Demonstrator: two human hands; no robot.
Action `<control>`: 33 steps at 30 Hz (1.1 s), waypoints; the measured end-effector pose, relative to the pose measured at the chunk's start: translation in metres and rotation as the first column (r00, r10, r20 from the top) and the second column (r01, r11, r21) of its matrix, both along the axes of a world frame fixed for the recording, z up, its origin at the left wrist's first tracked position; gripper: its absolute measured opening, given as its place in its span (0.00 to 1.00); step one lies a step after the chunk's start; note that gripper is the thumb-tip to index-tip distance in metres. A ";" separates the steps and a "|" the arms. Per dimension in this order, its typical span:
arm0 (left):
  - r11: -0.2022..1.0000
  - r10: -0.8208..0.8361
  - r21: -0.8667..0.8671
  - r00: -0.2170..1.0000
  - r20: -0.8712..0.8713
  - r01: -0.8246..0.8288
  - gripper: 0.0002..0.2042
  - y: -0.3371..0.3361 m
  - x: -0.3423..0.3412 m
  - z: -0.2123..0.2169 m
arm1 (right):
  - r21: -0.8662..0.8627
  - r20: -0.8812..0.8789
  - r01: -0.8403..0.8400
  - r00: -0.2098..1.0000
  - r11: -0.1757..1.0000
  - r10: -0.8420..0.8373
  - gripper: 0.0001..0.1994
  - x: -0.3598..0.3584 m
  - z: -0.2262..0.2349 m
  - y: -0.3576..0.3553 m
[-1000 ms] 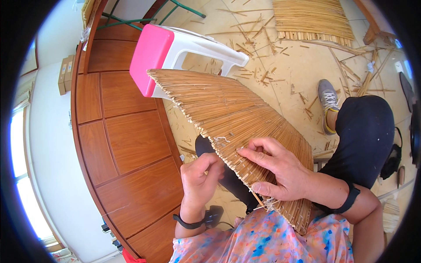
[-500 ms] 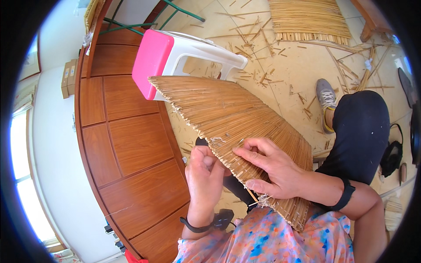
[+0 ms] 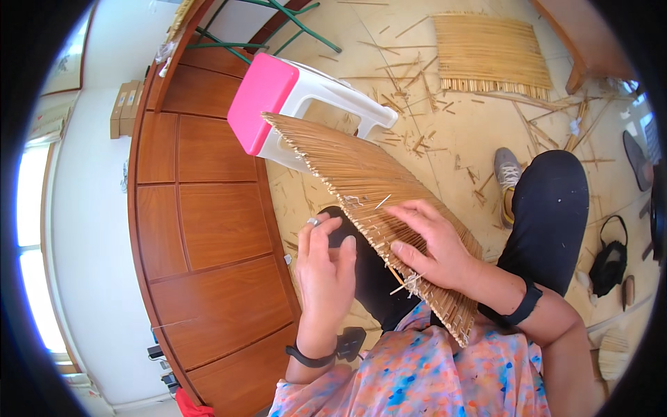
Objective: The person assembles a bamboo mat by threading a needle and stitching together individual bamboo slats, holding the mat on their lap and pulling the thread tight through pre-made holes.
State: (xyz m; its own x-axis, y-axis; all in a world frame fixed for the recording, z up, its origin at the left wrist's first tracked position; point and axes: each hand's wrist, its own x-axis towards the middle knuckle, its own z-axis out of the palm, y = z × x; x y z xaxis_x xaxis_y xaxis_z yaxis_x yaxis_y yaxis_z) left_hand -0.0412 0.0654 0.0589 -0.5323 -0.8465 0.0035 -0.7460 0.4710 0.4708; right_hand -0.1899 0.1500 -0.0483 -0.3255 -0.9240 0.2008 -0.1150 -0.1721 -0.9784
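Note:
A brown mat of thin stalks (image 3: 361, 156) slants across my lap, its knobbly edge toward my left hand. White thread shows in short stitches on it, and a knotted tuft of thread (image 3: 413, 281) hangs by the near edge. A pale needle-like sliver (image 3: 383, 201) stands out from the mat's surface. Beside it lies my right hand (image 3: 441, 247), thumb and fingers apart over the stalks. Off the mat's left edge, my left hand (image 3: 326, 271) is raised with fingers loosely curled and apart, a metal ring on one finger. Nothing shows in it.
A pink-topped white stool (image 3: 267, 104) stands past the mat's far end. Wooden cabinet panels (image 3: 222, 226) run along the left. A second stalk mat (image 3: 493, 55) lies on the floor amid scattered stalk pieces. A black bag-like thing (image 3: 608, 267) sits at the right.
My left hand has drawn away from the mat's edge and its fingers have opened. My right fingers have come off the needle-like sliver and spread. The view has shifted slightly.

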 end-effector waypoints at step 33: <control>0.587 -0.695 -0.235 0.631 0.345 0.775 0.22 -0.075 0.017 0.170 | -0.287 -0.941 0.006 0.183 0.958 -0.284 0.27 -0.071 0.229 -0.012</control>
